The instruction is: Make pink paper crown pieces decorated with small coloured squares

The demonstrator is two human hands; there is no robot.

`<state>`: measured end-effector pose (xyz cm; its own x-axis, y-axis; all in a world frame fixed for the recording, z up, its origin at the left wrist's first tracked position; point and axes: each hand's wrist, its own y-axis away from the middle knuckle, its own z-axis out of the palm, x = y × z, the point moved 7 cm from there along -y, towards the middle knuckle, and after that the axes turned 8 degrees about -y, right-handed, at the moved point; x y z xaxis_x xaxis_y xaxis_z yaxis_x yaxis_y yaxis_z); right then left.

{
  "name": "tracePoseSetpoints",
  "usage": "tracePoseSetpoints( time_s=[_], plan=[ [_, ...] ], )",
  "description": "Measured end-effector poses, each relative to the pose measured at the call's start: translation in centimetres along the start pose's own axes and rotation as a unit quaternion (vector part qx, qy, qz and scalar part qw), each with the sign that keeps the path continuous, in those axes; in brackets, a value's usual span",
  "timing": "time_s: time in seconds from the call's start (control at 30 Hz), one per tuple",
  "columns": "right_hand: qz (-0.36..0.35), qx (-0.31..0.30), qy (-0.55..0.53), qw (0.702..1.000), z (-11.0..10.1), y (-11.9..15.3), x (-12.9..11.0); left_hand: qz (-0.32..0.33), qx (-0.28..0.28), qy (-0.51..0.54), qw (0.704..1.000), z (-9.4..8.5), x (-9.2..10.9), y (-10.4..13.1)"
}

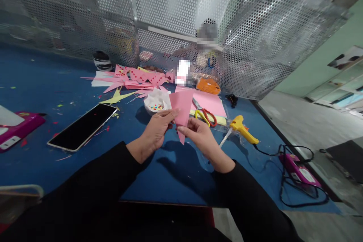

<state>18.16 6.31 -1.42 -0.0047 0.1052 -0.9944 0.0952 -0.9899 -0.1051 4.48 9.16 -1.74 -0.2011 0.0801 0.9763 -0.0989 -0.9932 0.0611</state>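
Observation:
Between my two hands, above the blue table, is a piece of pink paper (183,104), wide at the top and narrowing to a point below. The fingers of my left hand (157,128) pinch its left edge, thumb in front. My right hand (198,136) grips it lower down, near the pointed end. Just behind my left hand stands a bowl (150,102) lined with white, with small coloured bits inside. Scissors (205,115) with red and yellow handles lie behind my right hand on pink and yellow sheets (212,102).
A yellow glue gun (242,128) rests at right, its cord near a purple power strip (300,172). At left lie a phone (83,126) and another purple device (22,126). Pink paper cutouts (141,77) and an orange packet (208,86) lie before a perforated silvery screen (170,3).

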Motion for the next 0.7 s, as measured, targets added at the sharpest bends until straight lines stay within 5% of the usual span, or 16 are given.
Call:
tracePoseSetpoints(
  time_s=[0.4, 0.57, 0.7],
  plan=[
    [-0.066, 0.073, 0.183, 0.978, -3.4, -0.7, -1.4, -0.088, 0.003, -0.002, 0.996, -0.1, -1.4, 0.6],
    [-0.047, 0.148, 0.347, 0.925, -7.7, -1.6, -2.5, -0.106, 0.039, 0.022, 0.993, -0.9, -1.5, 0.2],
    [0.012, 0.143, 0.467, 0.872, -9.6, -3.5, -1.4, -0.126, 0.057, 0.043, 0.989, -1.3, -1.5, 0.0]
  ],
)
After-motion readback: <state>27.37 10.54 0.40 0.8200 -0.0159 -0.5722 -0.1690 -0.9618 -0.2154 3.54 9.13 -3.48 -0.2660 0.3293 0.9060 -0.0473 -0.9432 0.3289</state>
